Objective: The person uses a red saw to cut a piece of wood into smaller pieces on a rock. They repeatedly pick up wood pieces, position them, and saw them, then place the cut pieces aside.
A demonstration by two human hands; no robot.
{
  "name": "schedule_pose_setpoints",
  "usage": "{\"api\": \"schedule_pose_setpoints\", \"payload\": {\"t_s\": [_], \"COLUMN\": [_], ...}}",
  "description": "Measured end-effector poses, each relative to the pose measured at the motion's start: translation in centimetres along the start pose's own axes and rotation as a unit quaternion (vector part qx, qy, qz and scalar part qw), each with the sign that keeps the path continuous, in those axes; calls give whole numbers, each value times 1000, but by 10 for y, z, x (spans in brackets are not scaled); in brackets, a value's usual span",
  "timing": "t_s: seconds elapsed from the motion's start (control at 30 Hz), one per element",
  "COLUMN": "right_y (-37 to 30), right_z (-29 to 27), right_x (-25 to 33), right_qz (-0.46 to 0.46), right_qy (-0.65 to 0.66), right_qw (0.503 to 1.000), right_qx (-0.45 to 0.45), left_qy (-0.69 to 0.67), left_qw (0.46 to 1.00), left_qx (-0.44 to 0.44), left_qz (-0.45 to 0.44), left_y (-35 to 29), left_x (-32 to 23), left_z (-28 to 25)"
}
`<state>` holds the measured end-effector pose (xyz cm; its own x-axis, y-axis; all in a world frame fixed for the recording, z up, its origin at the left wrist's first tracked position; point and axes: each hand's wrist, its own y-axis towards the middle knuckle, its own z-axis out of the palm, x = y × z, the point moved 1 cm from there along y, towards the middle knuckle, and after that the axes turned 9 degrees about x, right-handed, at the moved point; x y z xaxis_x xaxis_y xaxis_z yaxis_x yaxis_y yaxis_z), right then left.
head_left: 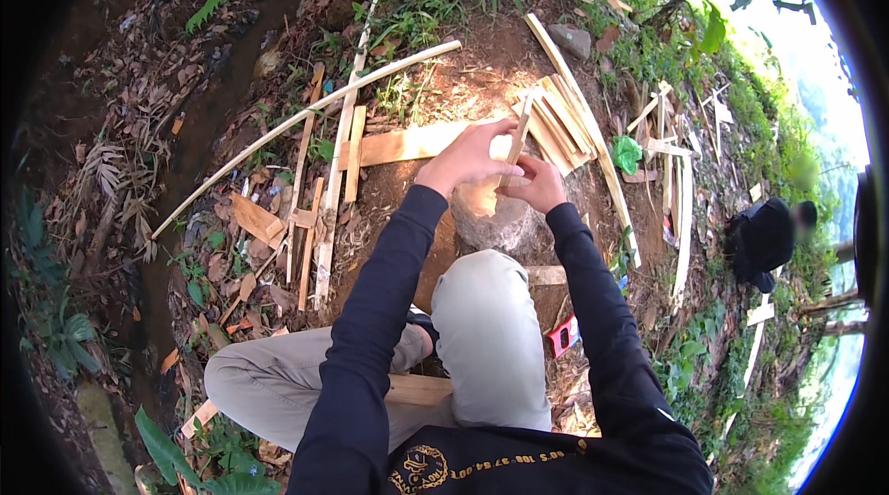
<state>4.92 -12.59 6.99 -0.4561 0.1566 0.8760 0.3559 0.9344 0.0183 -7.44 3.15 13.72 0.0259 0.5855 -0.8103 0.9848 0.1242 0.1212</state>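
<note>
Above a squat stump-like block [495,228], whose top is pale, both hands are closed on a short, narrow wooden strip [521,129] held tilted upward. My left hand [470,158] grips it from the left, thumb and fingers curled around its side. Lower down, my right hand [539,186] pinches it between thumb and fingers. The strip's lower end is partly hidden by the fingers. Just beyond the right hand lies a stack of sawn wooden slats [561,125]. A wide flat board [400,145] extends to the left behind my left hand.
Long strips [306,115] cross the ground at left, and another [593,134] runs along the right. A red tool [562,338] lies by my knee. There is a green plastic bag [627,154] at right. A person in dark clothing [764,238] is farther right.
</note>
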Motion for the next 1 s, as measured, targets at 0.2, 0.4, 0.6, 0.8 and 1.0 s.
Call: {"api": "schedule_pose_setpoints", "payload": {"t_s": [0.2, 0.4, 0.6, 0.8, 1.0], "right_y": [-4, 1, -3, 4, 6], "right_z": [1, 2, 8, 13, 13], "right_x": [-9, -12, -29, -27, -40], "right_qz": [11, 21, 1, 39, -26], "right_qy": [-28, -71, -12, -109, -66], "right_qw": [999, 997, 999, 993, 996], "right_qx": [-14, 14, -36, -17, -54], "left_qy": [18, 6, 3, 3, 27], "left_qw": [998, 999, 999, 999, 999], "left_qx": [54, 37, 29, 23, 8], "left_qz": [2, 6, 22, 26, 34], "left_y": [-4, -4, 6, 6, 9], "left_x": [-20, -15, -9, 9, 8], "left_z": [3, 1, 9, 8, 11]}}
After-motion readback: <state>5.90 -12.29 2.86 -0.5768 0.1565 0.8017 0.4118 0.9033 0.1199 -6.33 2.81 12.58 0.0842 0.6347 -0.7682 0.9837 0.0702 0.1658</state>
